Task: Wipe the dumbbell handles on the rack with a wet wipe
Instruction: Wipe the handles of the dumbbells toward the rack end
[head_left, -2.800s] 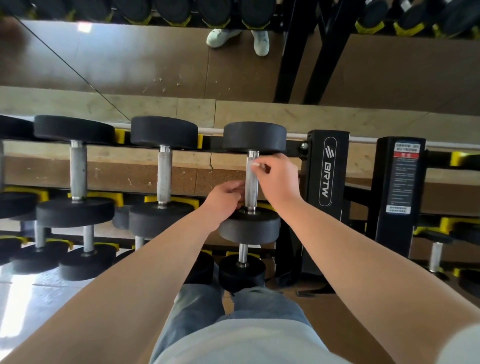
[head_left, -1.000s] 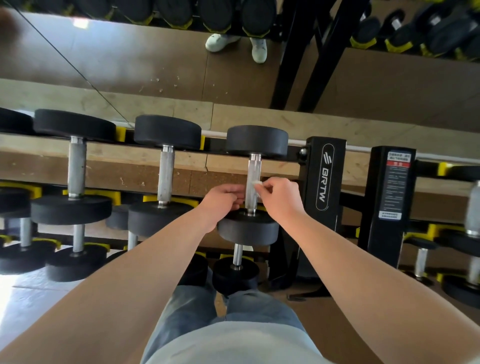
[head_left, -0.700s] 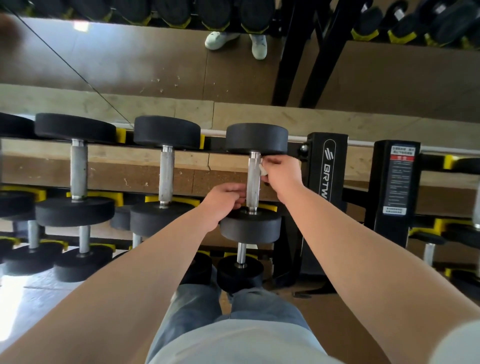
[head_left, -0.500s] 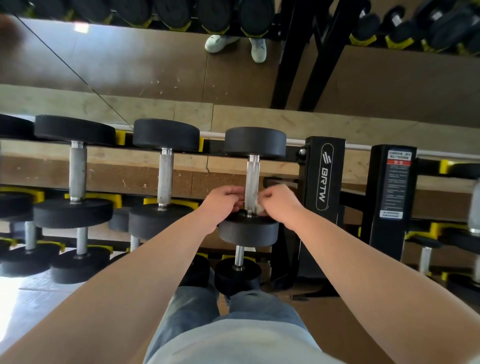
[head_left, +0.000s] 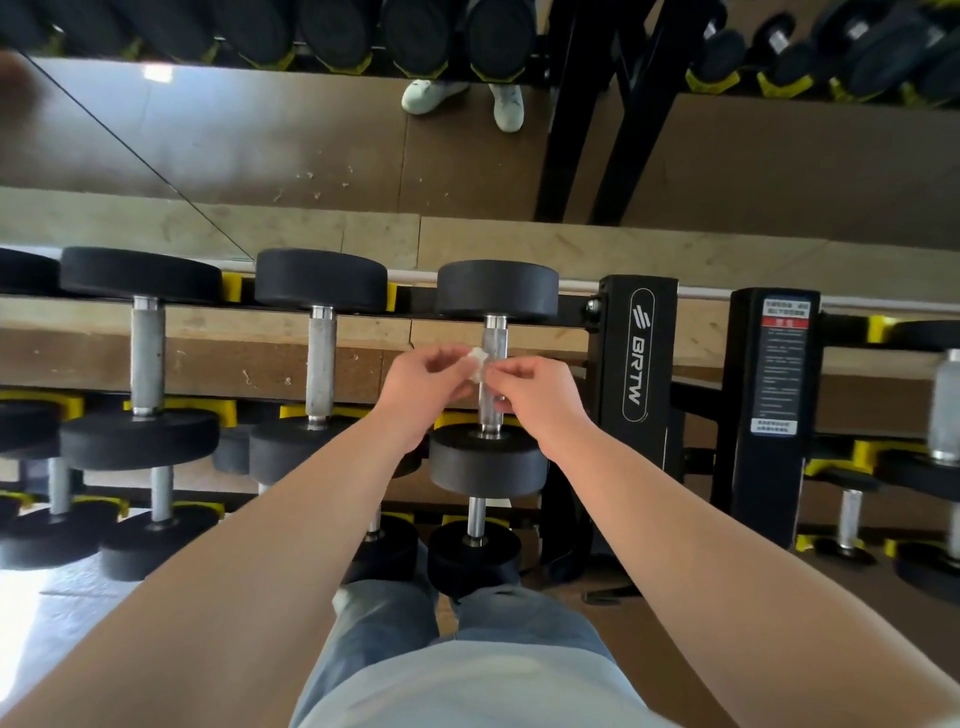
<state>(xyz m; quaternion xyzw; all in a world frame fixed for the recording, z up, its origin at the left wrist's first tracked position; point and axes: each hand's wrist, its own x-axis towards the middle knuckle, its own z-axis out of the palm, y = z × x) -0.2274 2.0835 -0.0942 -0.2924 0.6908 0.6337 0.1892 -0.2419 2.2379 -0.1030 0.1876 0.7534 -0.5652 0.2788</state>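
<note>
Head view: the wet wipe (head_left: 477, 360) is a small, crumpled white wad just left of the knurled steel dumbbell handle (head_left: 494, 340) on the black rack (head_left: 637, 358). The left hand (head_left: 420, 385) and right hand (head_left: 536, 391) both pinch it with curled fingertips.

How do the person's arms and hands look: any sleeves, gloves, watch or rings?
The left hand and right hand are ungloved, with no ring visible. The left forearm and right forearm are uncovered, without sleeve, watch or bracelet in view.
</note>
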